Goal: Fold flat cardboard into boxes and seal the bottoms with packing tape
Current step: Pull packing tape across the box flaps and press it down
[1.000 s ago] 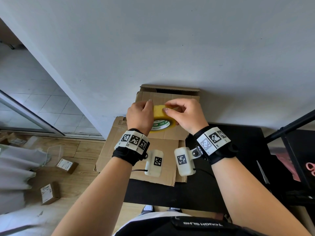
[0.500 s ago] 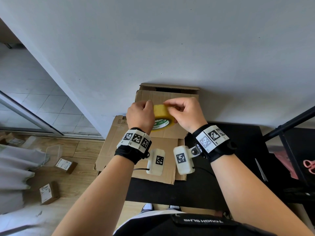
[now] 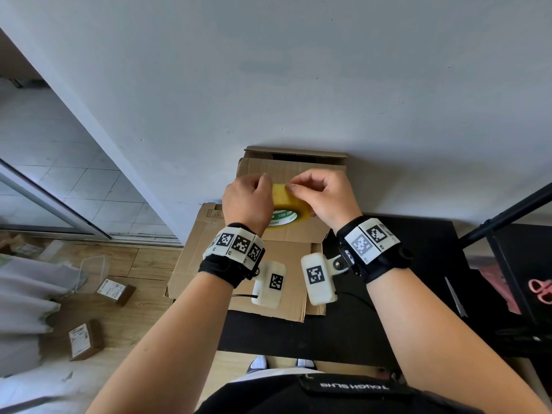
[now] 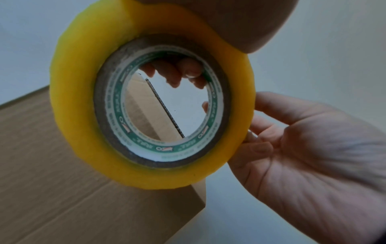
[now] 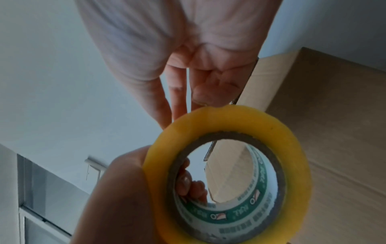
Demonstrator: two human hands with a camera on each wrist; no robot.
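Note:
My left hand (image 3: 248, 201) holds a yellow packing tape roll (image 3: 286, 198) above the cardboard, thumb on the outer face and fingers (image 4: 177, 72) hooked through the core. My right hand (image 3: 322, 195) has its thumb and fingertips curled onto the roll's outer surface from the right. The left wrist view shows the tape roll (image 4: 83, 99) with the right hand (image 4: 313, 156) touching its rim. In the right wrist view the tape roll (image 5: 292, 165) sits below the right hand's fingers (image 5: 177, 92). A folded brown box (image 3: 298, 165) stands against the wall behind. Flat cardboard (image 3: 286, 264) lies under my wrists.
The black table (image 3: 418, 264) carries a cutter blade (image 3: 455, 297) and pink scissors (image 3: 540, 289) at the right. A white wall rises just behind the box. Small labelled boxes (image 3: 85, 339) and a clear plastic tub (image 3: 92, 270) lie on the wooden floor at the left.
Both hands stay on the roll in almost the same place. The right fingertips have shifted slightly over the roll's outer face.

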